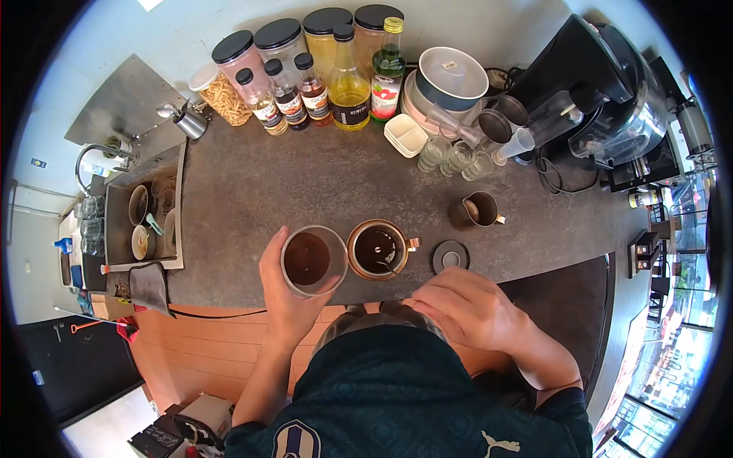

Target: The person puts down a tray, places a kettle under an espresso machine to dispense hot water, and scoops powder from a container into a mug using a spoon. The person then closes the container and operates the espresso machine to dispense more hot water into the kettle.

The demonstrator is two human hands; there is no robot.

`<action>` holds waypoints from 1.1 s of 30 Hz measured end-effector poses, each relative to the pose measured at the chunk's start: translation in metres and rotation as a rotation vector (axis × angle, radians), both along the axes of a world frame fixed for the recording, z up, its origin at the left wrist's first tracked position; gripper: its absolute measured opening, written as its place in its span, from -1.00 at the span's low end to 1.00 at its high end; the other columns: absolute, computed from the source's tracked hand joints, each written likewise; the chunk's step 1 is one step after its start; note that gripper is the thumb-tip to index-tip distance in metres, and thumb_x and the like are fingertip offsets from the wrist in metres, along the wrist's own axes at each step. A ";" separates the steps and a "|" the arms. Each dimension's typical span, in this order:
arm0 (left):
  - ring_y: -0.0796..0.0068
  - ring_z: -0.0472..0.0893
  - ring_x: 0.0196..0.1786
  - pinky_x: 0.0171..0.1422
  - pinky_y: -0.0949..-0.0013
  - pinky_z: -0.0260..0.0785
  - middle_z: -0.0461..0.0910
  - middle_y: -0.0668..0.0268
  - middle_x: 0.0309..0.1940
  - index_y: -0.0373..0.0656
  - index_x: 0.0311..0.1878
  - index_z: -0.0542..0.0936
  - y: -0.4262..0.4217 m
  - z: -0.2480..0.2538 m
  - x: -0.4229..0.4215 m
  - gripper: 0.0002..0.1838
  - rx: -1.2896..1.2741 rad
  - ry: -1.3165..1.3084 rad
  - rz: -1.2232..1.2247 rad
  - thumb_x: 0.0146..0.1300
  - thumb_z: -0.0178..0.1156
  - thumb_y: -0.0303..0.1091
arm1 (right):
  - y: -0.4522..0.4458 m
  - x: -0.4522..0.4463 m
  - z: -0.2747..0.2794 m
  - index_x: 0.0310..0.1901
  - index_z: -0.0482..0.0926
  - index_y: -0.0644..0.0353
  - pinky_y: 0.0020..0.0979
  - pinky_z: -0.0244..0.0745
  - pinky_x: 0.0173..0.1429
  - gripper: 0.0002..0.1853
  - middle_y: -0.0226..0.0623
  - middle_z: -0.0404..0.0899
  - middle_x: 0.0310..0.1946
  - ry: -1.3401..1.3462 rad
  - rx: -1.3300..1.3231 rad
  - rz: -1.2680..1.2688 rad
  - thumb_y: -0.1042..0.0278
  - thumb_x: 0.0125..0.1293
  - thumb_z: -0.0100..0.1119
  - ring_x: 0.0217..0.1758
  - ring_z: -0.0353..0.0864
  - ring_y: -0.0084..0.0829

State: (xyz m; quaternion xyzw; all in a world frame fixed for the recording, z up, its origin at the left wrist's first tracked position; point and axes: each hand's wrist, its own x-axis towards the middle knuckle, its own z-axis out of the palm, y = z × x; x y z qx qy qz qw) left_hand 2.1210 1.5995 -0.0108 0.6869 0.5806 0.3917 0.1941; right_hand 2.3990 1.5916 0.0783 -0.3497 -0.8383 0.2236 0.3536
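My left hand (284, 284) is wrapped round a clear glass (331, 267) with brown liquid (307, 258) in it, tilted slightly at the counter's front edge. Just right of the glass stands a copper-rimmed cup (353, 266) with a handle; dark liquid (372, 243) and a spoon (388, 267) are inside. My right hand (469, 304) hovers by the counter edge, right of the cup, with its fingers curled together; what they hold, if anything, is hidden. Beyond it lies a round dark lid (450, 258). Farther back is a metal pitcher (487, 217).
Bottles (350, 91) and black-lidded jars (279, 42) line the wall. Stacked bowls (453, 76), small glasses (458, 157) and a white divided dish (405, 136) stand at back. A black machine (588, 65) is right; a sink (182, 206) with dishes is left.
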 end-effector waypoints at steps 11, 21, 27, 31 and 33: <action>0.03 0.38 0.43 0.47 0.12 0.30 0.33 0.04 0.42 -0.18 0.46 0.27 0.001 0.006 -0.001 0.12 0.033 -0.163 -0.053 -0.22 0.71 -0.39 | -0.021 0.003 0.029 -0.21 0.63 0.44 -0.38 0.54 -0.26 -0.76 -0.11 0.69 -0.40 0.517 -0.119 -0.323 0.54 0.50 -0.05 -0.34 0.66 -0.35; 0.16 0.46 0.39 0.41 0.19 0.41 0.22 0.02 0.49 -0.19 0.48 0.20 0.003 0.034 0.007 0.16 0.147 -0.084 -0.223 -0.22 0.70 -0.48 | -0.007 -0.034 -0.014 -0.07 0.67 0.45 -0.32 0.60 -0.17 -0.83 -0.09 0.72 -0.27 0.420 -0.044 -0.067 0.64 0.32 0.23 -0.27 0.70 -0.23; 0.16 0.47 0.37 0.40 0.19 0.43 0.24 0.02 0.47 -0.20 0.46 0.23 0.003 0.036 0.009 0.14 0.169 -0.064 -0.211 -0.23 0.71 -0.46 | -0.010 -0.020 -0.015 -0.06 0.67 0.44 -0.35 0.61 -0.19 -0.83 -0.05 0.72 -0.20 0.406 -0.077 0.035 0.62 0.34 0.23 -0.27 0.72 -0.24; 0.08 0.45 0.38 0.39 0.16 0.42 0.27 0.00 0.45 -0.20 0.45 0.25 0.004 0.042 0.012 0.12 0.218 0.045 -0.184 -0.22 0.71 -0.44 | -0.013 -0.017 -0.015 -0.07 0.65 0.43 -0.40 0.62 -0.19 -0.85 -0.07 0.73 -0.23 0.344 -0.042 -0.059 0.60 0.40 0.18 -0.28 0.72 -0.32; 0.05 0.43 0.39 0.40 0.15 0.40 0.28 0.00 0.44 -0.20 0.44 0.26 0.004 0.046 0.014 0.11 0.237 0.081 -0.176 -0.22 0.71 -0.43 | -0.022 -0.020 -0.017 -0.07 0.62 0.43 -0.44 0.64 -0.18 -0.85 -0.06 0.74 -0.22 0.441 -0.329 -0.133 0.55 0.50 0.09 -0.27 0.72 -0.40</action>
